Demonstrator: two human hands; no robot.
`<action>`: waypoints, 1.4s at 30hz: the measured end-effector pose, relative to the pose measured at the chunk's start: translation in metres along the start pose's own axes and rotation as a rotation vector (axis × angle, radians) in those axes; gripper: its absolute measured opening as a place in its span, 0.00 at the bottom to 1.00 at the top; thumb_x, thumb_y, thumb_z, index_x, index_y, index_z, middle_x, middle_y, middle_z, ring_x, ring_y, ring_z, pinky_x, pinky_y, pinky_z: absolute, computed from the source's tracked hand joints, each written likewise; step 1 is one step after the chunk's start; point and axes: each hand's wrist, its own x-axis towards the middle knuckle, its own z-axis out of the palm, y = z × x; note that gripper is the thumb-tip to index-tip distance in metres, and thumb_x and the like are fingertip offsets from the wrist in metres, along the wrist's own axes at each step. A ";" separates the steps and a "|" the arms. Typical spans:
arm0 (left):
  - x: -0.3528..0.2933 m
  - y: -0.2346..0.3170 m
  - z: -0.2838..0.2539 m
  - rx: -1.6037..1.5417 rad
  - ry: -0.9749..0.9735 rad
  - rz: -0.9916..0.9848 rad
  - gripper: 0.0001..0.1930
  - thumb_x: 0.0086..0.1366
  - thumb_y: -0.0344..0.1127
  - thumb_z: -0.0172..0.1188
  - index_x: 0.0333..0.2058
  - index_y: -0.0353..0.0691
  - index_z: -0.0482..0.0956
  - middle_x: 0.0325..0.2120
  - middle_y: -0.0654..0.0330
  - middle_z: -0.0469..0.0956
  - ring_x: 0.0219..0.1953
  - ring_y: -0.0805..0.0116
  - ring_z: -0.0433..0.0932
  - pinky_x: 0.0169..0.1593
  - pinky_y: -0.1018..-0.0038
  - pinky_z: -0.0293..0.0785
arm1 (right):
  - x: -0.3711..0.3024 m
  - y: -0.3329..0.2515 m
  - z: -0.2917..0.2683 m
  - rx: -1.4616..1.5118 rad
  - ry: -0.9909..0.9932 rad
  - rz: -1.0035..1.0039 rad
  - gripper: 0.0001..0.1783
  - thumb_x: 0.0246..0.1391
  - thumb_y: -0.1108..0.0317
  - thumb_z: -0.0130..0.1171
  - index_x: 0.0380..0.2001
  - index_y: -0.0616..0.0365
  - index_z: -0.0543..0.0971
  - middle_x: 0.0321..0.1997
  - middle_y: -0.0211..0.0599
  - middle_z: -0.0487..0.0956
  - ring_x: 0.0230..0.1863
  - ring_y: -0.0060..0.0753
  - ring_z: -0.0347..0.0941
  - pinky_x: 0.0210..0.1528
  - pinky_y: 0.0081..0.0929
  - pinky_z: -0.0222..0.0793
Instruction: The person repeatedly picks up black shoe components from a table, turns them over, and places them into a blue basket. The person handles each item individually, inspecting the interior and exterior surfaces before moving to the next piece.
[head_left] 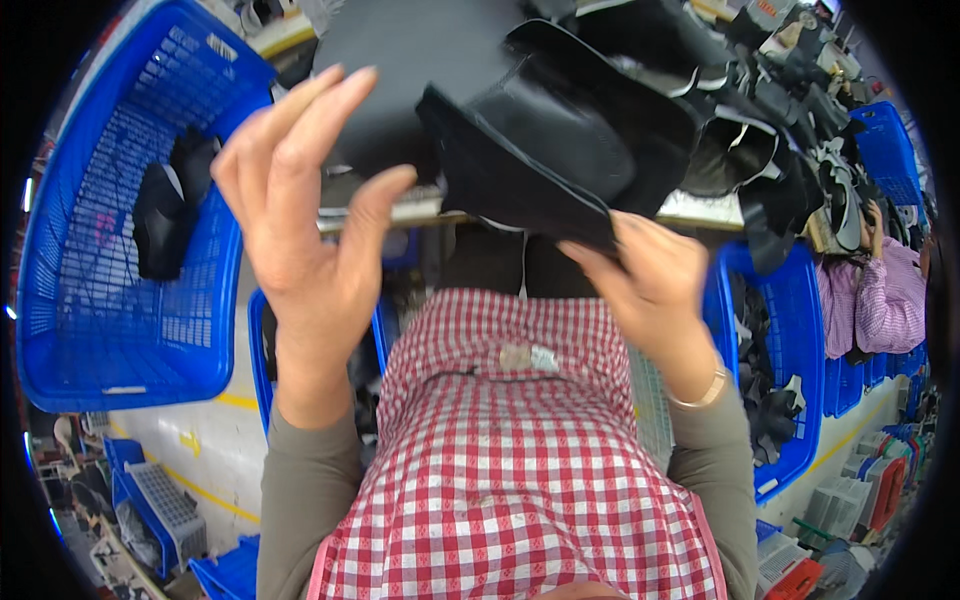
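My right hand (pixel 655 275) grips the lower edge of a black leather shoe upper (pixel 545 150), thumb on one side and fingers on the other. The upper is tilted above the front edge of the bench, its dark inner side partly showing. To its left, my left hand (pixel 300 190) is raised, fingers stretched and thumb apart, holding nothing. Behind both lies a smooth dark grey work surface (pixel 400 60). More black uppers (pixel 735 150) with pale edges lie on the bench to the right.
A big blue basket (pixel 45 300) at the left holds a few black pieces (pixel 160 220). Another blue basket (pixel 810 430) with black pieces stands below the bench on the right. Beyond it, a co-worker in a checked pink top (pixel 890 310) handles pieces. Heaped shoe parts (pixel 790 100) cover the far right.
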 end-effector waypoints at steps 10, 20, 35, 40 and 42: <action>-0.109 -0.050 0.071 -0.109 -0.272 -0.542 0.46 0.58 0.19 0.64 0.74 0.43 0.55 0.67 0.37 0.65 0.66 0.33 0.70 0.65 0.54 0.72 | 0.010 -0.005 0.095 0.385 -0.308 -0.062 0.30 0.51 0.84 0.63 0.60 0.63 0.77 0.63 0.46 0.78 0.62 0.55 0.76 0.63 0.43 0.74; -0.017 -0.203 -0.219 0.489 0.261 -0.583 0.24 0.64 0.23 0.61 0.60 0.38 0.79 0.58 0.50 0.81 0.61 0.54 0.79 0.66 0.63 0.71 | -0.030 0.034 0.053 0.832 -0.066 0.560 0.30 0.66 0.64 0.62 0.67 0.66 0.71 0.67 0.54 0.76 0.67 0.47 0.74 0.69 0.40 0.67; 0.069 -0.087 0.071 -0.666 -0.485 -0.819 0.24 0.76 0.50 0.60 0.49 0.28 0.82 0.38 0.61 0.83 0.43 0.75 0.77 0.53 0.77 0.70 | 0.079 0.039 0.094 0.544 0.276 0.078 0.17 0.64 0.62 0.65 0.47 0.68 0.83 0.40 0.47 0.86 0.40 0.49 0.82 0.47 0.36 0.78; 0.077 -0.041 -0.008 -0.839 -0.663 -0.291 0.17 0.67 0.41 0.70 0.44 0.32 0.83 0.36 0.64 0.83 0.42 0.77 0.78 0.50 0.76 0.73 | 0.028 0.067 0.095 0.214 0.156 0.065 0.17 0.62 0.63 0.66 0.47 0.66 0.83 0.42 0.48 0.85 0.41 0.49 0.82 0.48 0.36 0.78; 0.060 -0.028 -0.005 -0.476 -0.753 -0.111 0.13 0.63 0.34 0.69 0.43 0.34 0.86 0.35 0.51 0.86 0.41 0.58 0.84 0.50 0.67 0.78 | 0.014 0.083 0.109 0.133 0.054 0.141 0.17 0.61 0.64 0.67 0.47 0.66 0.83 0.42 0.48 0.85 0.41 0.49 0.81 0.48 0.37 0.77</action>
